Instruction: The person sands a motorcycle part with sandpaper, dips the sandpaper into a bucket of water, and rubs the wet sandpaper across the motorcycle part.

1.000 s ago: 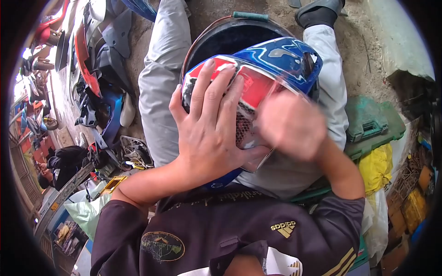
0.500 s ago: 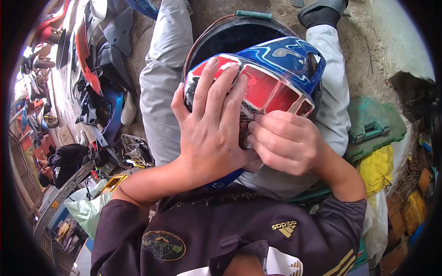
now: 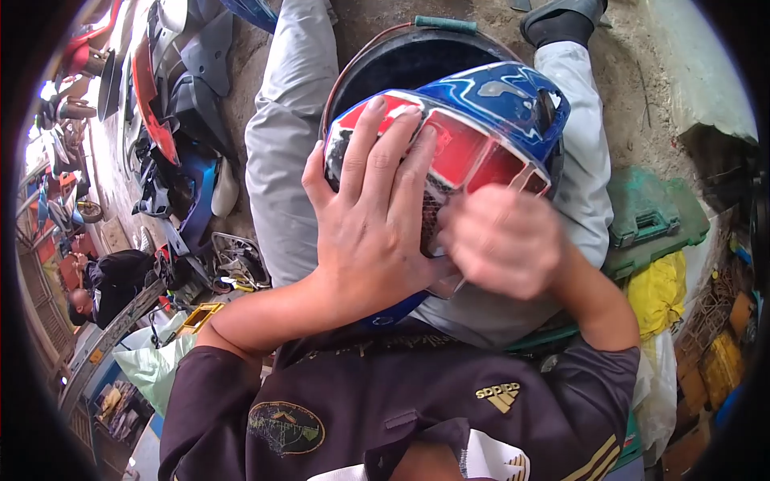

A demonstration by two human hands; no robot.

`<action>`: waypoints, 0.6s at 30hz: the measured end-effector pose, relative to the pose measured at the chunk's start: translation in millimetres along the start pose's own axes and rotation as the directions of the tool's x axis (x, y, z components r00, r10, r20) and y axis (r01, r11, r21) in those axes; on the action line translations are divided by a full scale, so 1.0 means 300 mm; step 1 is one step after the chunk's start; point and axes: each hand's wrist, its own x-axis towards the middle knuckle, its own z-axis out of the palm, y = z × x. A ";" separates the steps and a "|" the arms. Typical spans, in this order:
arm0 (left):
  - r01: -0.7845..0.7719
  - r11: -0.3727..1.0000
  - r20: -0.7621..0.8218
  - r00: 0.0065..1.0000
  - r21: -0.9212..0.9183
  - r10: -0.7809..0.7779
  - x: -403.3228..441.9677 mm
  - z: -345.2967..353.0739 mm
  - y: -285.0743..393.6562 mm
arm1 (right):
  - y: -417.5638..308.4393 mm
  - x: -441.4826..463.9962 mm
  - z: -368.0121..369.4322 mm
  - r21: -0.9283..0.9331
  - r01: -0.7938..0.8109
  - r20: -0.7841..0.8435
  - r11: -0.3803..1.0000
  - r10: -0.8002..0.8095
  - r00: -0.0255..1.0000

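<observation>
A glossy blue and red plastic shell (image 3: 513, 100), with white-edged graphics and a dark mesh patch, rests tilted in my lap against a black bucket. It looks like a motorcycle body panel. My left hand (image 3: 373, 208) lies flat across its red and black side, fingers stretched out and a little apart. Close to the mesh patch, my right hand (image 3: 505, 240) is curled with its fingers pressed together, smeared by motion. Whatever those fingers pinch is hidden. Below them, a clear, shiny edge shows between the two hands.
The black bucket (image 3: 401, 60) with a green-gripped handle stands between my legs. Loose motorcycle panels (image 3: 196, 120) lie at left. At right are a green tool case (image 3: 646, 216) and a yellow bag (image 3: 656, 297). A person in black (image 3: 116, 276) is at far left.
My right hand has shifted slightly downward and is now blurred by quick movement. The shell and my left hand have moved a little to the right. The person at far left has changed head position.
</observation>
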 end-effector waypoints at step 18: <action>0.032 0.996 0.015 0.999 -0.086 -0.031 0.007 -0.022 0.017 | 0.159 -0.014 -0.046 -0.081 -0.188 -0.105 0.979 0.179 0.978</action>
